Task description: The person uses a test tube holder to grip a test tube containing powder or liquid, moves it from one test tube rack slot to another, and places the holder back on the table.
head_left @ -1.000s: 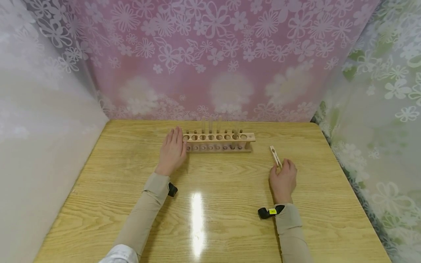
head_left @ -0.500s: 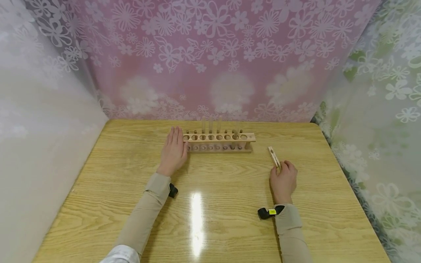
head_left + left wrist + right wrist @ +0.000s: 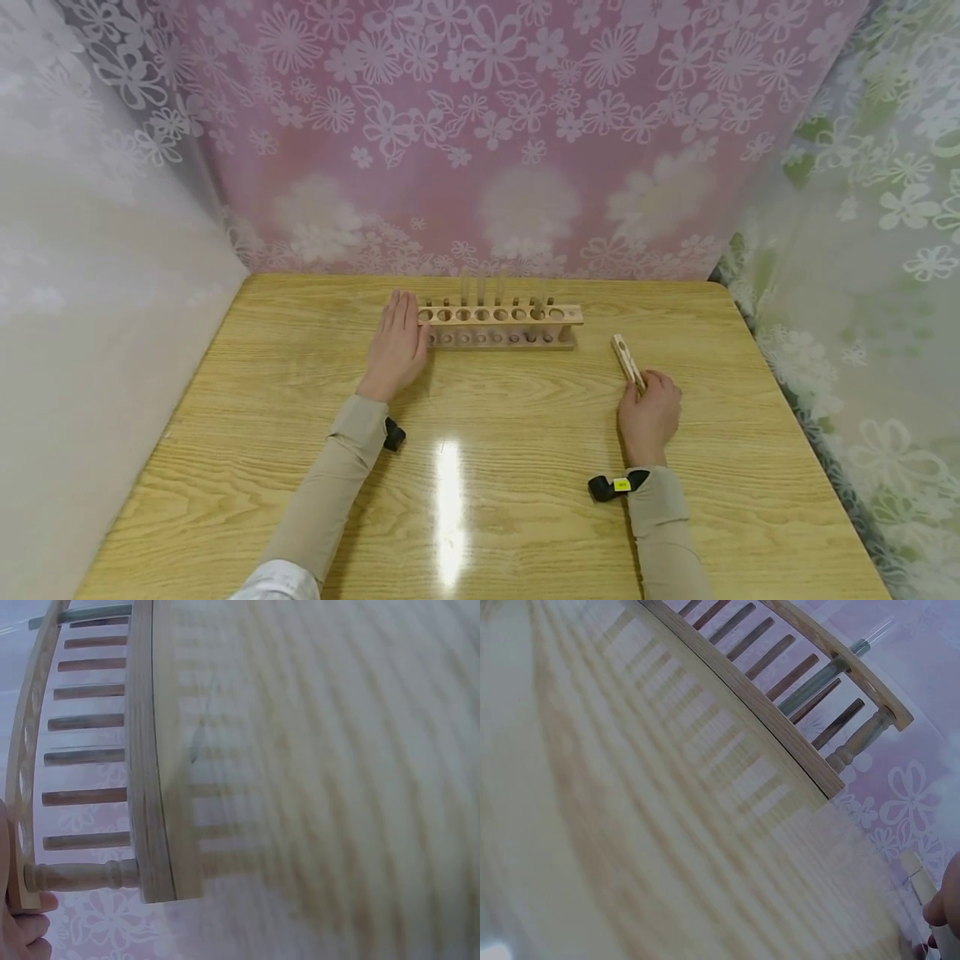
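A wooden test tube rack (image 3: pixel 500 317) stands near the back of the table with several clear glass test tubes (image 3: pixel 482 287) upright in it. My left hand (image 3: pixel 393 350) is at the rack's left end; in the left wrist view its fingers (image 3: pixel 31 928) come round the end of the top rail. Right of the rack, my right hand (image 3: pixel 649 415) holds a wooden test tube clamp (image 3: pixel 625 356) by its near end, the tip pointing away toward the back. Only the clamp's tip end (image 3: pixel 916 874) and some fingertips appear in the right wrist view.
The wood-grain table (image 3: pixel 517 467) carries a bright light reflection at the front middle. A pink flowered curtain (image 3: pixel 480 167) hangs behind the table's back edge, with a pale one on the left and a green-white one on the right. A row of wooden pegs (image 3: pixel 86 757) stands along the rack.
The right hand has shifted slightly right and toward the front, and the clamp sits a little differently in its fingers. My left hand and the rack have stayed nearly in place.
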Available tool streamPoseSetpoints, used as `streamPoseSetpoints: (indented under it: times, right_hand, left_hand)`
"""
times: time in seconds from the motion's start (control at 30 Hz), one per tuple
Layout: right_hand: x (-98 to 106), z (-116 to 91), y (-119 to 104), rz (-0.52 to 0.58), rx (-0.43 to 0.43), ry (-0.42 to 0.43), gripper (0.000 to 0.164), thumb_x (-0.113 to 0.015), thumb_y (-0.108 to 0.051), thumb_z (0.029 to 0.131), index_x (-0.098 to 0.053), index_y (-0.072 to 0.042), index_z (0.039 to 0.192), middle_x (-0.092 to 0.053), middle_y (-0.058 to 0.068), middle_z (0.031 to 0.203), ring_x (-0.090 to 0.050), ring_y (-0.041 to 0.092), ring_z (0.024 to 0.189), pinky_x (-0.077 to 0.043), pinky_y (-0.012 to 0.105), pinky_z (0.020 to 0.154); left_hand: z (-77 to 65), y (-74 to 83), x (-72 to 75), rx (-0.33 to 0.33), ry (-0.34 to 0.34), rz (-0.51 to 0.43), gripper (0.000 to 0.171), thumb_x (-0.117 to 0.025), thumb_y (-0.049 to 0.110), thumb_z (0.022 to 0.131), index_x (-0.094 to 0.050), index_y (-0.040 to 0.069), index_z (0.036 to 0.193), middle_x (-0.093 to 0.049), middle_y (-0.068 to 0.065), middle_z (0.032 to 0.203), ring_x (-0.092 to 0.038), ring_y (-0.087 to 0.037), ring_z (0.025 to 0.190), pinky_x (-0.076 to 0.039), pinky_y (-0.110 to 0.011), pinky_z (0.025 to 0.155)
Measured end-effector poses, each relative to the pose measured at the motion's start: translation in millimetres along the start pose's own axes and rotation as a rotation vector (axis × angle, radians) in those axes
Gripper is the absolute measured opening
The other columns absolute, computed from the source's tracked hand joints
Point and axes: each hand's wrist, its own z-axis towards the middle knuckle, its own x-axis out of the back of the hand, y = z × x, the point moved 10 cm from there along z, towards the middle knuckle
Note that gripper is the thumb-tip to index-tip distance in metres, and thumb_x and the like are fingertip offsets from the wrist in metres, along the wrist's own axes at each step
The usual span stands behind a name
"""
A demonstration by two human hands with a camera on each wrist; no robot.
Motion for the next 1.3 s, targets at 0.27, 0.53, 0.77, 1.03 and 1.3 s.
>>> streamPoseSetpoints:
  times: [0.27, 0.53, 0.77, 1.03, 1.3]
  right_hand:
    - [-0.3, 1.3, -1.3, 0.034, -0.005, 0.022, 0.027, -0.060, -0.010, 0.096, -0.065, 0.006, 0.118, -0.064, 0.026, 0.107, -0.054, 0.046, 0.097, -0.041, 0.059, 0.081]
    - [-2.1, -0.8, -4.7, 0.077, -0.032, -0.009, 0.026, -0.062, -0.015, 0.096, -0.066, 0.003, 0.115, -0.065, 0.023, 0.106, -0.057, 0.044, 0.098, -0.043, 0.059, 0.079]
    - [0.5, -0.6, -8.0, 0.098, -0.043, -0.009, 0.024, -0.065, -0.014, 0.093, -0.067, 0.002, 0.110, -0.067, 0.022, 0.104, -0.060, 0.043, 0.094, -0.043, 0.057, 0.076]
    - [5.4, 0.3, -15.9, 0.121, -0.033, -0.015, 0.023, -0.067, -0.015, 0.092, -0.068, 0.002, 0.107, -0.068, 0.022, 0.105, -0.061, 0.044, 0.094, -0.043, 0.058, 0.074]
    - [7.3, 2.4, -27.8, 0.143, -0.030, -0.074, 0.026, -0.064, -0.017, 0.094, -0.068, 0.002, 0.111, -0.068, 0.021, 0.107, -0.061, 0.042, 0.098, -0.043, 0.055, 0.076]
  left_hand:
    - [3.5, -1.9, 0.2, 0.023, -0.001, -0.001, 0.060, -0.022, 0.033, 0.110, -0.029, -0.012, 0.149, -0.029, -0.029, 0.154, -0.009, -0.037, 0.150, -0.011, -0.047, 0.121]
    - [4.4, -4.3, -1.7, 0.049, -0.025, -0.014, 0.059, -0.022, 0.031, 0.110, -0.028, -0.012, 0.149, -0.025, -0.030, 0.155, -0.004, -0.036, 0.151, -0.006, -0.046, 0.122]
    - [2.7, -5.8, -4.9, 0.060, -0.054, -0.004, 0.060, -0.021, 0.033, 0.110, -0.023, -0.010, 0.152, -0.021, -0.029, 0.157, 0.001, -0.035, 0.151, -0.002, -0.045, 0.122]
    - [3.5, -3.8, -4.9, 0.045, -0.048, -0.006, 0.061, -0.019, 0.034, 0.110, -0.022, -0.010, 0.152, -0.020, -0.028, 0.158, 0.000, -0.035, 0.151, -0.002, -0.046, 0.122]
    - [4.2, -3.8, -5.6, 0.046, -0.044, -0.015, 0.061, -0.018, 0.034, 0.109, -0.023, -0.010, 0.152, -0.020, -0.028, 0.158, 0.000, -0.034, 0.151, -0.002, -0.045, 0.122]
